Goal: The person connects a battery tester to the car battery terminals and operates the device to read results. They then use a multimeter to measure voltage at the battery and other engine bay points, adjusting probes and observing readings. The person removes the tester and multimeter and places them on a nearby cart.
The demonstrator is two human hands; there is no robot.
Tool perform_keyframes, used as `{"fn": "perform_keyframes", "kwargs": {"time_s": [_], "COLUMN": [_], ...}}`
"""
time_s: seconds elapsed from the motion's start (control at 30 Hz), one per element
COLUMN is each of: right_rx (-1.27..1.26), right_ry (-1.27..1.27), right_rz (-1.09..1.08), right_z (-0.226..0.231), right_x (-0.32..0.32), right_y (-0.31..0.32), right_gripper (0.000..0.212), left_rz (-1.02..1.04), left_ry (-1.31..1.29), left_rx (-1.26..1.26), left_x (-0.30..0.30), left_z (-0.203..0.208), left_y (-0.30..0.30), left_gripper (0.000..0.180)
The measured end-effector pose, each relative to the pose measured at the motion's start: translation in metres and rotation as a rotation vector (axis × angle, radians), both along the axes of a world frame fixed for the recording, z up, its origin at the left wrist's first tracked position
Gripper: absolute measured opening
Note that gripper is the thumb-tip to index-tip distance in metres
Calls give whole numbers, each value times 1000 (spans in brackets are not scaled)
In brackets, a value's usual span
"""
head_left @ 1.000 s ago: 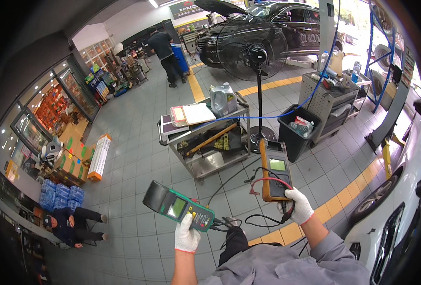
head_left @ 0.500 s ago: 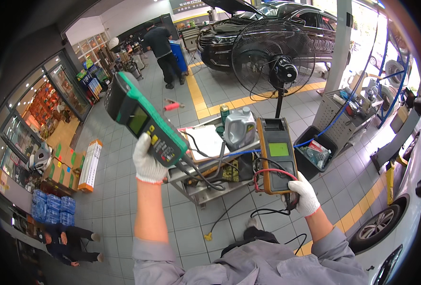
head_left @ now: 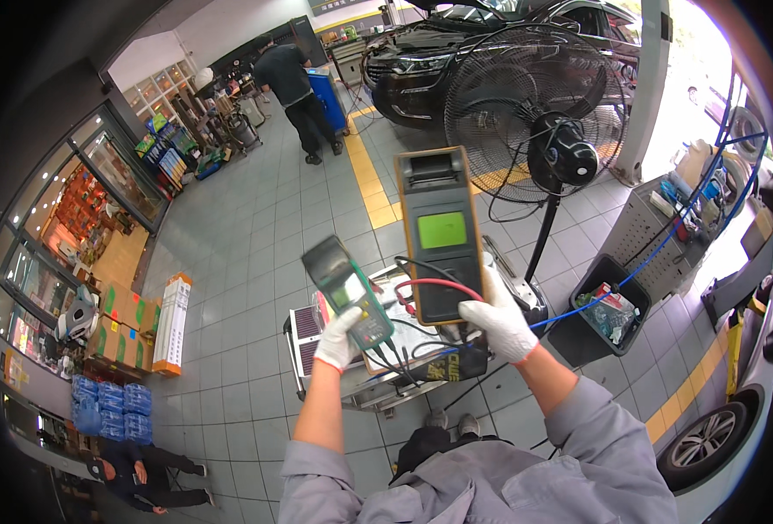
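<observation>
My left hand point(head_left: 337, 341), in a white knit glove, is closed on the lower part of a green-and-black handheld tester point(head_left: 346, 288) with dark leads at its bottom end. My gloved right hand point(head_left: 503, 320) grips the lower right side of a larger black battery tester point(head_left: 441, 205) with a brown edge and a lit green screen. A red cable point(head_left: 452, 284) and a black one loop across its lower front. Both testers are held up side by side over a metal cart point(head_left: 295, 360), hiding much of its top.
A standing fan point(head_left: 561, 148) is ahead right. A dark car point(head_left: 412, 74) has its hood raised. Right are a black bin point(head_left: 574, 336), a blue hose point(head_left: 635, 271) and a light car's wheel point(head_left: 705, 437). One person point(head_left: 286, 83) stands ahead; another point(head_left: 133, 476) sits left.
The left hand's tester has moved right and down, looking smaller and farther off. The right hand's tester has moved left and up, next to it. My view has shifted slightly.
</observation>
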State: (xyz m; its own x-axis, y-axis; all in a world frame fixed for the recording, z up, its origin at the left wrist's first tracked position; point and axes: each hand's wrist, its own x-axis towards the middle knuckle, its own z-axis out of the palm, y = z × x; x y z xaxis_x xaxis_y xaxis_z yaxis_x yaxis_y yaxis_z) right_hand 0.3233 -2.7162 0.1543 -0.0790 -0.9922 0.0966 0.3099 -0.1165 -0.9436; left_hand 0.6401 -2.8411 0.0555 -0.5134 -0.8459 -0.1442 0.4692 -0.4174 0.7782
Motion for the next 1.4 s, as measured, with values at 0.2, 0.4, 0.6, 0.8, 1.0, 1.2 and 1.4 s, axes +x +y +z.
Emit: {"fn": "perform_keyframes", "kwargs": {"time_s": [0.2,0.4,0.6,0.8,1.0,1.2,1.4], "right_rx": [153,429,739,875,704,714,994], "right_ry": [384,579,758,913,926,833,375], "right_rz": [-66,-113,92,96,69,236,72], "right_z": [-85,-163,-217,-233,-220,-223,-251], "right_x": [60,95,99,83,87,75,52], "right_y": [-90,-124,-134,-112,-66,-8,68], "right_gripper": [70,71,77,84,70,74,63], "left_rz": [123,264,181,66,-124,-274,-389], "left_ry": [-134,-426,-826,-1285,-1393,-1529,-1476], "left_rx": [60,-141,-311,-671,-953,-979,-640], "left_x": [-1,0,8,-30,-67,-56,-18], "left_z": [-89,-113,-114,-85,-69,-69,-104], "left_y": [-47,-55,-63,-80,-116,-154,-171], "left_gripper": [40,40,48,70,67,76,88]}}
